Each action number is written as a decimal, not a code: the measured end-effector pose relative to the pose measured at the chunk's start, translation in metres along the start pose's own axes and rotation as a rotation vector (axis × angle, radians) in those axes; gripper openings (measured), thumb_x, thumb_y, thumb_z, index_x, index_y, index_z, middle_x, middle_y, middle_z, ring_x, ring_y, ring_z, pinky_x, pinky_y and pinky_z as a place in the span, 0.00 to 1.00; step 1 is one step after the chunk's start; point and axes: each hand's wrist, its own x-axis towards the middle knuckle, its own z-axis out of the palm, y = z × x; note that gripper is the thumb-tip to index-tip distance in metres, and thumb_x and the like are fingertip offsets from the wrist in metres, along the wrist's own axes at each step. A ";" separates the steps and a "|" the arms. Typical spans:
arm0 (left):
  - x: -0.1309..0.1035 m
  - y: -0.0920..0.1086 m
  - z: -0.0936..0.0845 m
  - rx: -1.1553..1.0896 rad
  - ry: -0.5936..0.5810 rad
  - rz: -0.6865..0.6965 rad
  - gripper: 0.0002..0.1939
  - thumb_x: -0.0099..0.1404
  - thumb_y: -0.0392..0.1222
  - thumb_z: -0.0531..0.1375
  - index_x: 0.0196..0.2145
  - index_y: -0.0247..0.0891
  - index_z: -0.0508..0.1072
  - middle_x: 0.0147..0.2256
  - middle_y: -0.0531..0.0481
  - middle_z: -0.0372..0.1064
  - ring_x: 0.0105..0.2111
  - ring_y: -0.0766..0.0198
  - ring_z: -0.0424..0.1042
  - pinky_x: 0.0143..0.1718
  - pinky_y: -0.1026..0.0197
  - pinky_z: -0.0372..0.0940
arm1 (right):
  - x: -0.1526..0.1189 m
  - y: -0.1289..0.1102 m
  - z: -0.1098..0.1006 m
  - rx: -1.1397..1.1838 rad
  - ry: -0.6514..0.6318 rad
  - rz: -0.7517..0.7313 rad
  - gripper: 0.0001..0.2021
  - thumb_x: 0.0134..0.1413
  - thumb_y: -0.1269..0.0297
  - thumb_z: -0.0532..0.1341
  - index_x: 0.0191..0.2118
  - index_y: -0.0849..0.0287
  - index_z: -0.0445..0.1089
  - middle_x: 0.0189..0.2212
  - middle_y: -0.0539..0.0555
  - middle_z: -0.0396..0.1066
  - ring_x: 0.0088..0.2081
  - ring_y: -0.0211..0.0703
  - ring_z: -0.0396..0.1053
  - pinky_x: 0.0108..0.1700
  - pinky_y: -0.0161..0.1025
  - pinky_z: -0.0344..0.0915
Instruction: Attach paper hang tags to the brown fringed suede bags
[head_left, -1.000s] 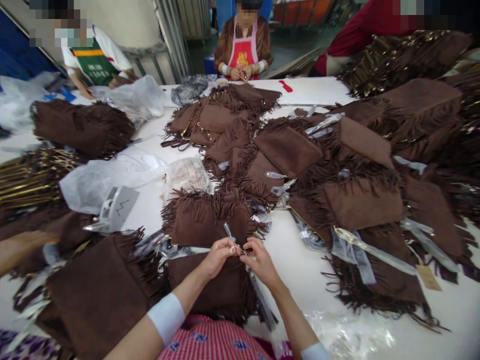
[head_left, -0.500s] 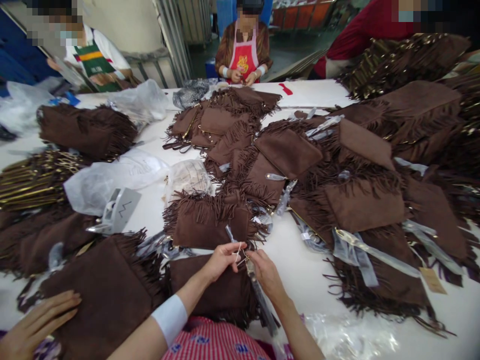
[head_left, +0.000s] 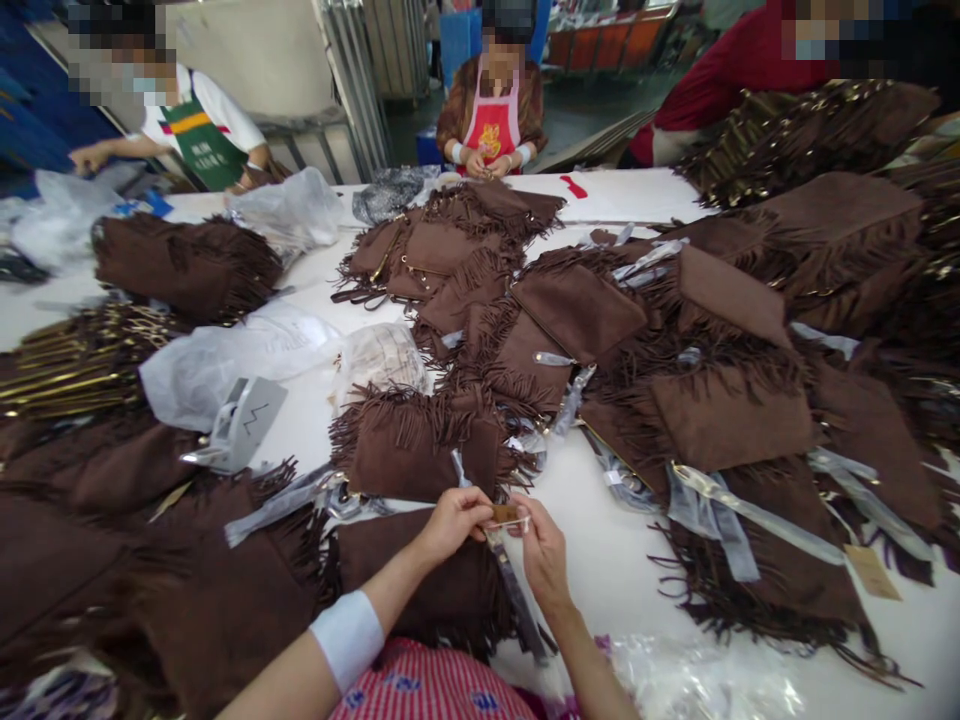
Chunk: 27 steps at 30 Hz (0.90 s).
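My left hand pinches a small brown hang tag by its left end. At the tag's other side, my right hand has its fingers closed on the white string. Just under my hands hangs a plastic-wrapped strap with metal fittings. Below them lies a dark brown fringed bag, partly covered by my left forearm. Another fringed bag rests right beyond my fingers, a bit of plastic wrap on its front.
Fringed bags pile up on the right, one with a tan tag. Left are a grey metal holder, plastic bags and more brown bags. Clear plastic lies front right. Co-workers stand across the white table.
The white string was looped over my fingers; now the brown tag shows between my hands. At lower left, another person's hand has gone and the brown bag there has shifted.
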 end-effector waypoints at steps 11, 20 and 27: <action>-0.031 0.027 -0.017 -0.024 -0.111 0.169 0.12 0.54 0.46 0.68 0.26 0.35 0.73 0.28 0.51 0.68 0.30 0.67 0.67 0.32 0.67 0.62 | -0.032 0.007 0.007 0.053 -0.247 0.071 0.26 0.58 0.56 0.58 0.61 0.57 0.62 0.47 0.57 0.76 0.48 0.49 0.74 0.51 0.46 0.70; -0.099 0.059 -0.012 0.500 -0.358 0.353 0.12 0.65 0.40 0.59 0.45 0.40 0.76 0.47 0.44 0.71 0.46 0.57 0.69 0.52 0.56 0.62 | -0.035 -0.006 0.012 0.069 -0.401 -0.015 0.15 0.59 0.56 0.54 0.39 0.59 0.74 0.30 0.55 0.77 0.32 0.48 0.74 0.37 0.41 0.72; -0.098 0.000 -0.078 1.177 0.009 0.193 0.23 0.50 0.43 0.70 0.43 0.38 0.73 0.43 0.42 0.70 0.45 0.49 0.67 0.48 0.52 0.61 | -0.053 0.007 -0.004 0.016 -0.653 -0.285 0.12 0.58 0.59 0.55 0.39 0.46 0.77 0.33 0.53 0.78 0.37 0.49 0.77 0.39 0.39 0.73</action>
